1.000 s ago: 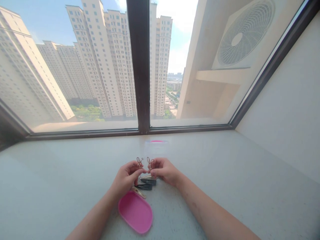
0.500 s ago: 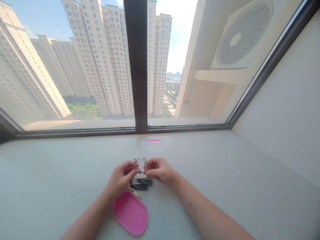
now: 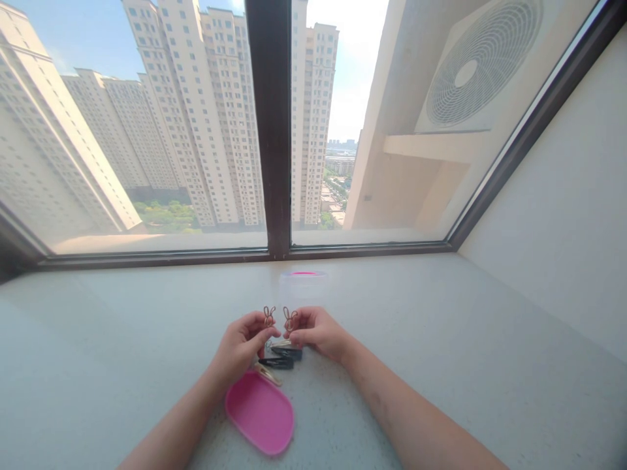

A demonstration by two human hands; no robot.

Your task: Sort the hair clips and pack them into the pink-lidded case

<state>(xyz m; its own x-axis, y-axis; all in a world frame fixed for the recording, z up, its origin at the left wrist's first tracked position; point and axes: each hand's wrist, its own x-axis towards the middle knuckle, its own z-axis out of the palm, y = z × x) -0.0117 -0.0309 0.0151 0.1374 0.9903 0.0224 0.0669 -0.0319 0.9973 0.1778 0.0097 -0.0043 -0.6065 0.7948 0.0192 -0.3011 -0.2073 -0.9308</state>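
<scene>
Between thumb and fingers, my left hand [image 3: 241, 344] pinches a copper-coloured wire clip [image 3: 269, 317] with two looped rabbit ears. A matching rabbit-eared wire clip [image 3: 290, 320] is pinched by my right hand [image 3: 321, 334]. Both clips are upright, side by side and a small gap apart. On the surface below my fingers lie two black snap hair clips [image 3: 288, 353], with a pale gold clip partly hidden behind them. Another gold hair clip [image 3: 268, 375] rests at the upper edge of a shallow pink tray [image 3: 259, 414], near my left wrist.
Behind my hands, a clear container [image 3: 303, 286] with a pink part on top stands on the pale speckled sill [image 3: 416, 326]. A dark-framed window [image 3: 279, 196] borders the sill at the back, and a white wall [image 3: 553, 215] closes the right side.
The whole view shifts slightly as the camera moves. Both hands keep their pinch on the wire clips, and the right clip's angle changes a little.
</scene>
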